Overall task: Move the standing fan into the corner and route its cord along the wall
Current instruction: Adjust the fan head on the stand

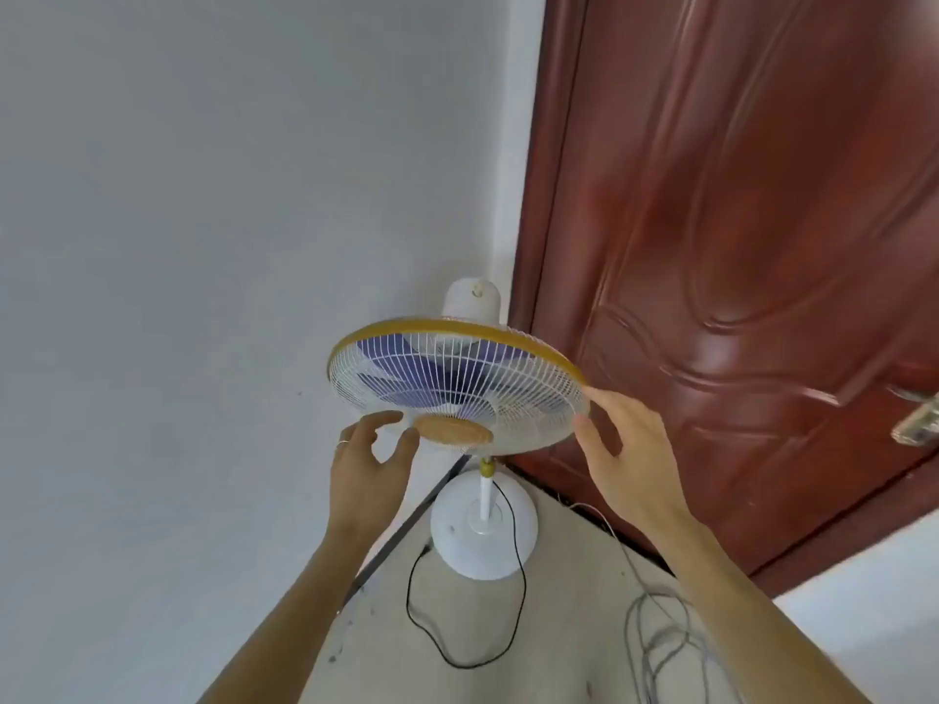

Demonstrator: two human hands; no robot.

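Nearest: two bare forearms reaching up and forward from the lower edge of the view.

Grey cable bundle (660, 637): loose loops on the floor (574, 627) at lower right, near the white wall section below the door.

Black cord (518, 566): runs down from the pole, sags in a wide loop across the bare floor in front of the base, then rises toward the dark strip (406, 525) at the foot of the left wall. It lies out on the floor, not along the wall.

Left hand (368, 467): a ring on one finger, fingers spread and curled, released, at the near left rim of the fan guard; touching or just short of it, cannot tell which.

Right hand (622, 452): released, fingers extended, fingertips at the right rim of the guard; contact unclear.

Standing fan (457, 388): white wire guard with yellow rim, blue blades, orange centre cap, head tilted face-down toward the viewer. White pole and round white base (482, 546) stand upright on the floor in the corner, the base close to the wall strip on the left and the door threshold on the right.

Farthest: plain white wall (228, 195) on the left; reddish-brown panelled door (737, 246) on the right, its metal handle (917, 424) at the right edge. The floor narrows to a wedge between them.
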